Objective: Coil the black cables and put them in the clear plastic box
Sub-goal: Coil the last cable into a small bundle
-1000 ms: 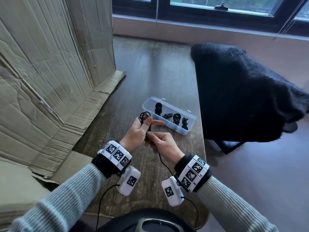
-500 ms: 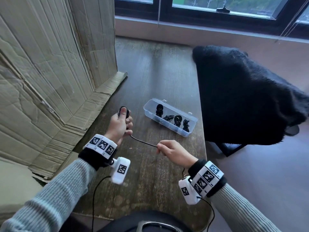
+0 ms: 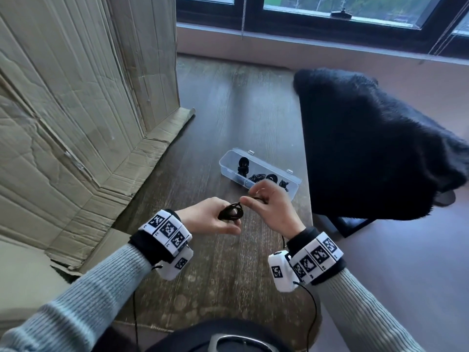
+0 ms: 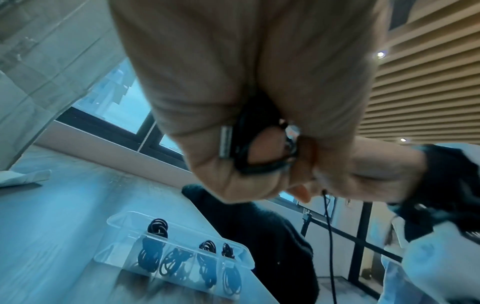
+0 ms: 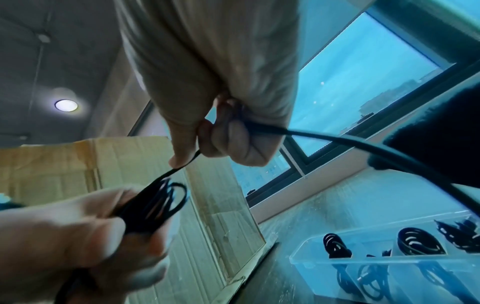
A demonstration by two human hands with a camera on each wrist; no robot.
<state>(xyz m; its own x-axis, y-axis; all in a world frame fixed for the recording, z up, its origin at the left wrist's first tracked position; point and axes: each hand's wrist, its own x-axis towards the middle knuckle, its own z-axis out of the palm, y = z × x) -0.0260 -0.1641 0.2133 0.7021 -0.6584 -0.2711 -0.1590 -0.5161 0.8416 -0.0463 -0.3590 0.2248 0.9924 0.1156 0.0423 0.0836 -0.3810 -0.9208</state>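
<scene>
My left hand grips a small coil of black cable, held above the wooden table; the left wrist view shows the same coil wrapped in its fingers. Close beside it on the right, my right hand pinches the loose end of that cable between thumb and forefinger, and the strand runs down to the coil. Just beyond the hands lies the clear plastic box, lid off, with several coiled black cables in its compartments.
Flattened cardboard leans along the table's left side. A black fluffy cloth covers a chair at the right table edge. A window sill runs behind the table.
The hands, spread apart with the cable stretched between them half a second ago, have come together again. The left hand moved right with the coil; the right hand rose toward the box.
</scene>
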